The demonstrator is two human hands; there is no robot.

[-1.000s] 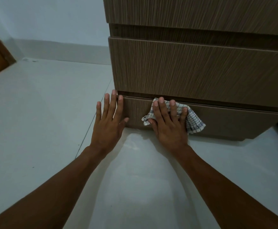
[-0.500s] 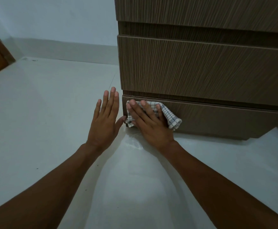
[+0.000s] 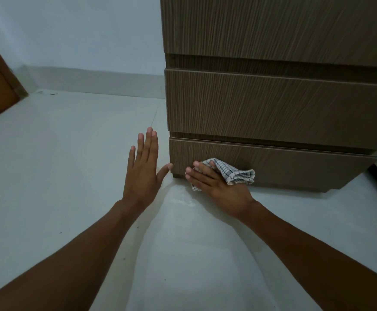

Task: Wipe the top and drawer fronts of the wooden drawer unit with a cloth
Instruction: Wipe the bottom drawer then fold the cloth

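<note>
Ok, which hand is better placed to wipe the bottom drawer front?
Right: the right hand presses the checked cloth against the bottom drawer front; the left hand is bare, beside its corner.

Both bare forearms are stretched forward. The left hand (image 3: 142, 173) is held flat, fingers straight and together, thumb spread rightward. The right hand (image 3: 219, 187) is pressed against a checked cloth (image 3: 235, 172), fingers extended leftward (thumb hidden).

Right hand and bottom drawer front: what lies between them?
The checked cloth lies between them; the right hand presses it against the bottom drawer front. The head view shows this.
</note>
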